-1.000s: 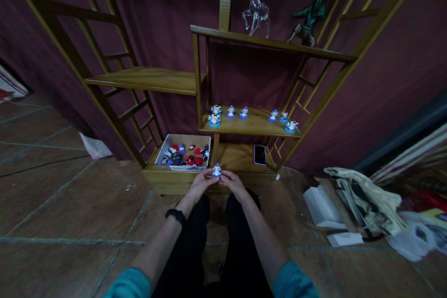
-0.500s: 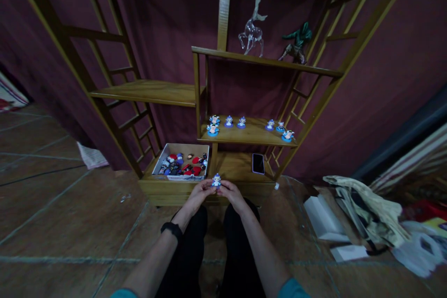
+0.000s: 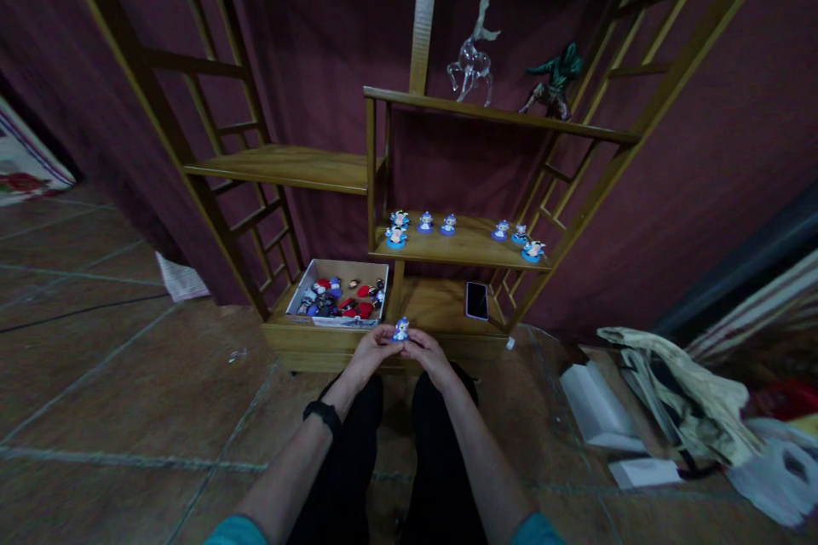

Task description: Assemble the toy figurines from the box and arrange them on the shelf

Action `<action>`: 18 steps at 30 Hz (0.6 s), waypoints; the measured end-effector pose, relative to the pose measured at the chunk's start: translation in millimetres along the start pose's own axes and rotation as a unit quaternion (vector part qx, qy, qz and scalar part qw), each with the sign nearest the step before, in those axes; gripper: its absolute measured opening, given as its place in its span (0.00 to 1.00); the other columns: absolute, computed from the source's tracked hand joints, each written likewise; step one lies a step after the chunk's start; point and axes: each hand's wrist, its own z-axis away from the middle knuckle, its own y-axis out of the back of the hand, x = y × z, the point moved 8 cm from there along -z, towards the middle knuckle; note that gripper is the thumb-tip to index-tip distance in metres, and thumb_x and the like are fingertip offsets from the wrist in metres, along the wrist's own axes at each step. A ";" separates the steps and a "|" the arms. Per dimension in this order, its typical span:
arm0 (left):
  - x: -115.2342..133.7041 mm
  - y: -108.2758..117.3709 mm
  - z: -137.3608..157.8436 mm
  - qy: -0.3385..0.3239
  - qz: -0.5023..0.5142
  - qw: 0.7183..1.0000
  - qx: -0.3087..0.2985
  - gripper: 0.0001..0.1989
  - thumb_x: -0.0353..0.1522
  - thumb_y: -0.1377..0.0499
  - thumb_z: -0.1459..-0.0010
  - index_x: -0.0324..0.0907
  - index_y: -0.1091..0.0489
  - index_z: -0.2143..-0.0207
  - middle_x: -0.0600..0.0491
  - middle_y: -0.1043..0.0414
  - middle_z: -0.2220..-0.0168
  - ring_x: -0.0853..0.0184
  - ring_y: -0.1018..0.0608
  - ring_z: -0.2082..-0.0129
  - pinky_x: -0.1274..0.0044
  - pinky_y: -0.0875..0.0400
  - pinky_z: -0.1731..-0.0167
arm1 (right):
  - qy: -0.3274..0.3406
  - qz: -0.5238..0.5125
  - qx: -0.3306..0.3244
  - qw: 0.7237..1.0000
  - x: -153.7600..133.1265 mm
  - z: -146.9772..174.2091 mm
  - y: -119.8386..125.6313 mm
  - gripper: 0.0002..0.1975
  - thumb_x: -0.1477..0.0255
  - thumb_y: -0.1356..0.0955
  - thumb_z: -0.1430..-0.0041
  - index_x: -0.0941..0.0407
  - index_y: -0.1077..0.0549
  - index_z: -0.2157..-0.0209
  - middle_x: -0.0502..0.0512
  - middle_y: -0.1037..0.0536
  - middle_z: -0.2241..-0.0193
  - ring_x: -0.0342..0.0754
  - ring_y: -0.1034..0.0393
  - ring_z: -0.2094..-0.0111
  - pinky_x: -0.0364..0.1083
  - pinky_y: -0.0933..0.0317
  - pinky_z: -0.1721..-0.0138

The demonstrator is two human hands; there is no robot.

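Observation:
Between my hands, a small purple-and-white figurine (image 3: 400, 329) stands upright, gripped at its base. My left hand (image 3: 371, 352) is closed on its left side, and my right hand (image 3: 429, 353) is closed on its right side. Just beyond my left hand, a cardboard box (image 3: 302, 294) holds several jumbled figurines in red, purple and dark colours. Several similar figurines stand on the shelf (image 3: 457, 248) above: two purple ones (image 3: 437, 223) left of the middle, blue-based ones (image 3: 397, 230) at the left end, and others (image 3: 519, 238) at the right.
A phone (image 3: 476, 300) lies on the low shelf right of the box. Higher up stand a clear deer ornament (image 3: 471, 68) and a green-and-brown statuette (image 3: 555, 81). White boxes (image 3: 601, 409), a pale cloth bag (image 3: 687, 383) and a plastic bag (image 3: 776, 473) lie on the floor at right.
The view has shifted slightly, so the scene sits a little further right. The figurine is turned a bit in my fingers; both hands still hold it.

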 end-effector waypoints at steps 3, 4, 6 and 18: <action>1.3 -0.6 0.9 -0.002 0.008 1.000 0.002 0.19 0.34 0.32 0.66 0.38 0.30 0.68 0.51 0.27 0.70 0.67 0.26 0.69 0.74 0.35 0.63 | -0.003 -0.004 0.017 1.000 2.9 -1.3 2.6 0.22 0.60 0.29 0.60 0.54 0.28 0.61 0.54 0.26 0.59 0.52 0.32 0.58 0.51 0.37 0.59; 1.2 -1.0 1.4 0.000 0.012 1.000 0.000 0.20 0.34 0.32 0.66 0.38 0.30 0.68 0.51 0.27 0.70 0.67 0.26 0.69 0.73 0.35 0.63 | -0.002 -0.004 0.022 1.000 3.5 -1.8 3.4 0.23 0.60 0.28 0.60 0.54 0.28 0.61 0.54 0.25 0.60 0.51 0.32 0.58 0.50 0.37 0.59; 0.5 -1.9 2.4 0.006 0.018 1.000 -0.005 0.20 0.34 0.32 0.66 0.38 0.30 0.68 0.51 0.26 0.69 0.66 0.26 0.68 0.73 0.35 0.62 | 0.002 0.001 0.029 1.000 4.2 -2.7 4.7 0.22 0.61 0.28 0.61 0.54 0.29 0.61 0.53 0.25 0.61 0.51 0.31 0.60 0.49 0.37 0.60; -0.9 -10.9 7.3 0.053 0.111 0.990 -0.062 0.20 0.33 0.33 0.63 0.37 0.28 0.64 0.48 0.26 0.66 0.66 0.25 0.65 0.72 0.35 0.59 | 0.019 0.008 0.051 0.999 3.7 -3.8 11.7 0.18 0.61 0.29 0.59 0.53 0.30 0.65 0.50 0.26 0.66 0.47 0.32 0.65 0.47 0.37 0.63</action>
